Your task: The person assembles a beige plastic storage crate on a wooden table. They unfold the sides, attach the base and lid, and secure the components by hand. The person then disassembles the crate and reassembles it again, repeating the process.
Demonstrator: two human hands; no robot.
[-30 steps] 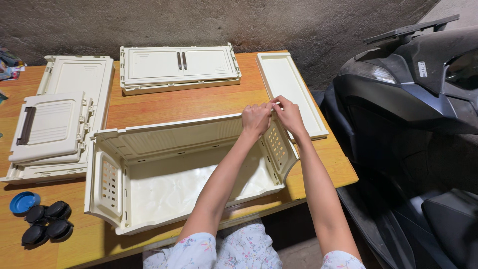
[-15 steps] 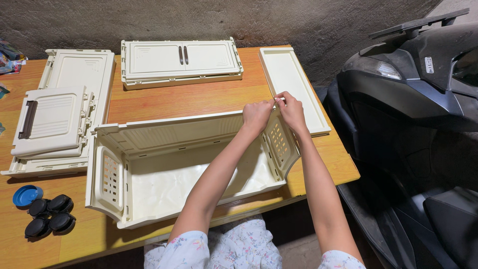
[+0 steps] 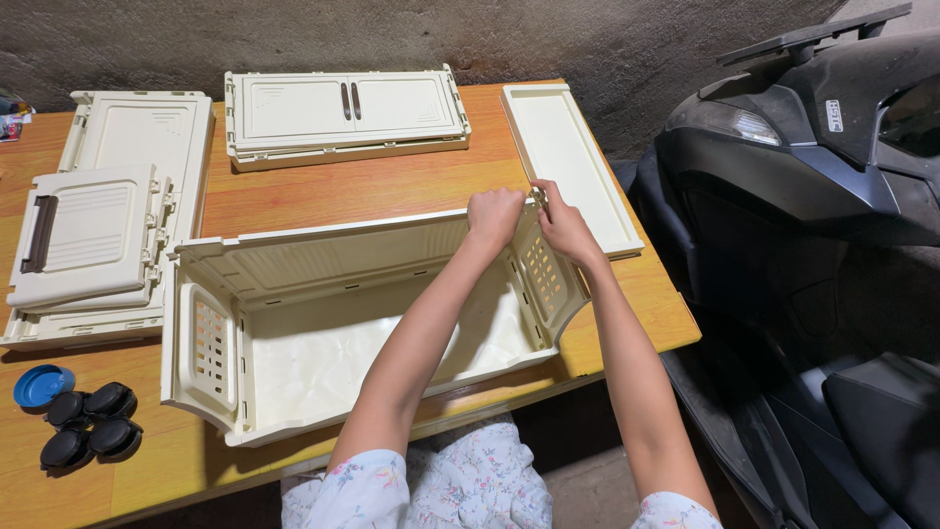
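Wooden table (image 3: 392,186), hands (image 3: 529,217) on crate (image 3: 294,323) corner

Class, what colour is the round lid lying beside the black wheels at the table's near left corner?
The round lid is blue, seen clearly in the head view, next to the black wheels.

Both arms extended fwd; L hand (image 3: 494,217) fisted, R hand (image 3: 562,223) pinching, side by side.

Crate (image 3: 323,333) far-right corner hidden under both grips, table (image 3: 372,191) left side cut off, scooter (image 3: 813,196) cropped at right edge
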